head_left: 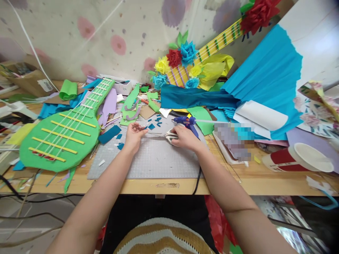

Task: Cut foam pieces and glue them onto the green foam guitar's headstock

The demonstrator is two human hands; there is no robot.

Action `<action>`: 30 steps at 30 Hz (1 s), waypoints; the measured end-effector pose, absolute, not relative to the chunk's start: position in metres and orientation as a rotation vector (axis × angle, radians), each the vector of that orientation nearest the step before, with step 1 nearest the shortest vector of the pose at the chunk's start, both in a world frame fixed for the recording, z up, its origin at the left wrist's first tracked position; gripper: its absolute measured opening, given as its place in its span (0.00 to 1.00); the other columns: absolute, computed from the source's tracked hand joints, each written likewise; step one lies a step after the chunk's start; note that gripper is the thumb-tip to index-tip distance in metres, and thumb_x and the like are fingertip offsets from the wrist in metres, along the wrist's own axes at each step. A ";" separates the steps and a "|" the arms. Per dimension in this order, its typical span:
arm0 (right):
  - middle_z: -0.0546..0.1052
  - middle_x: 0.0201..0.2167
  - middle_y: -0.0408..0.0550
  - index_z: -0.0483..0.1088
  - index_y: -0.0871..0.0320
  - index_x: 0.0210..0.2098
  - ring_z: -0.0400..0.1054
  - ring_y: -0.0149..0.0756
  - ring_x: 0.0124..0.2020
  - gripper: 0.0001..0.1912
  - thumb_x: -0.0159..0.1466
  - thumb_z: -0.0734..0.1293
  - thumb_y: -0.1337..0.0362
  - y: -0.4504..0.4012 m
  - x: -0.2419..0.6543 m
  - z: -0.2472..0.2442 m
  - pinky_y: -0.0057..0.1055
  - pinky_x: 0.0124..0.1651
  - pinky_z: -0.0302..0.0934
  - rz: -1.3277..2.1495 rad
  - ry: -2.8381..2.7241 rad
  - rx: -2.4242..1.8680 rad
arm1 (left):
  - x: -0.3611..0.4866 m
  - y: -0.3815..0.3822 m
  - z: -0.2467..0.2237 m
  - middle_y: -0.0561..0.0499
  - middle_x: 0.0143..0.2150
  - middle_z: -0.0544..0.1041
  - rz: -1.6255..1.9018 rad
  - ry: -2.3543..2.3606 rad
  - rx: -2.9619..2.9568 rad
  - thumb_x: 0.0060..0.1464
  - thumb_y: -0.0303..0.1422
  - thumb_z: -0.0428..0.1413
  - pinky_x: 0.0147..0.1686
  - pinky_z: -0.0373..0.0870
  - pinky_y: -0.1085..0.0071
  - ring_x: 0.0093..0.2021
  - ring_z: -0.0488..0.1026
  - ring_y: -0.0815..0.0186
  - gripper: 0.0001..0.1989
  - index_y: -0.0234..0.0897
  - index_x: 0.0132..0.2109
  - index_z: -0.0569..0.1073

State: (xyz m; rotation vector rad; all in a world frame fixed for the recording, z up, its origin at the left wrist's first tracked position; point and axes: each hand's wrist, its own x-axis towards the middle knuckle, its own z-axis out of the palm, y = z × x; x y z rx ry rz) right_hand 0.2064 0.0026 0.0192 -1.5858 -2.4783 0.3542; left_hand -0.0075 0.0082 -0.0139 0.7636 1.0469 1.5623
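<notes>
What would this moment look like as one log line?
Right hand: holding scissors | Left hand: near their tips, grip unclear | Gray mat: blue scraps on it | Glue gun: just beyond right hand

This is a craft workspace, though whether in a home or a studio is unclear. The wooden table (143, 187) bears a gridded mat (161, 160), a glue gun (186, 122) and coloured scraps (151, 126), with scissors (168, 134) over the mat. Around them sit a green guitar (58, 137), a yellow guitar (216, 44) with paper flowers (188, 53) and blue crepe paper (270, 77), before a flower-patterned wall (66, 21).
</notes>
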 end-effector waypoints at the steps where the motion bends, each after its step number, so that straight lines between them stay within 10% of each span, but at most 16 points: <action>1: 0.73 0.37 0.51 0.65 0.59 0.38 0.65 0.37 0.36 0.13 0.53 0.63 0.64 0.003 0.208 0.020 0.28 0.35 0.54 0.394 -2.435 -1.604 | -0.008 0.009 -0.013 0.60 0.27 0.63 1.565 1.039 0.740 0.25 0.23 0.62 0.37 0.64 0.75 0.30 0.66 0.76 0.25 0.38 0.33 0.59; 14: 0.74 0.29 0.49 0.66 0.56 0.30 0.64 0.35 0.29 0.24 0.56 0.57 0.41 -0.011 0.175 0.016 0.29 0.27 0.45 0.409 -2.342 -1.615 | -0.016 0.017 -0.012 0.60 0.26 0.65 1.577 0.916 0.472 0.30 0.17 0.60 0.38 0.63 0.78 0.29 0.66 0.78 0.20 0.37 0.30 0.60; 30: 0.73 0.25 0.46 0.68 0.57 0.29 0.61 0.31 0.25 0.26 0.56 0.56 0.40 -0.011 0.178 0.017 0.27 0.26 0.42 0.417 -2.424 -1.597 | -0.012 0.015 -0.007 0.59 0.22 0.67 1.601 0.911 0.354 0.31 0.12 0.56 0.34 0.64 0.80 0.26 0.67 0.77 0.18 0.35 0.27 0.61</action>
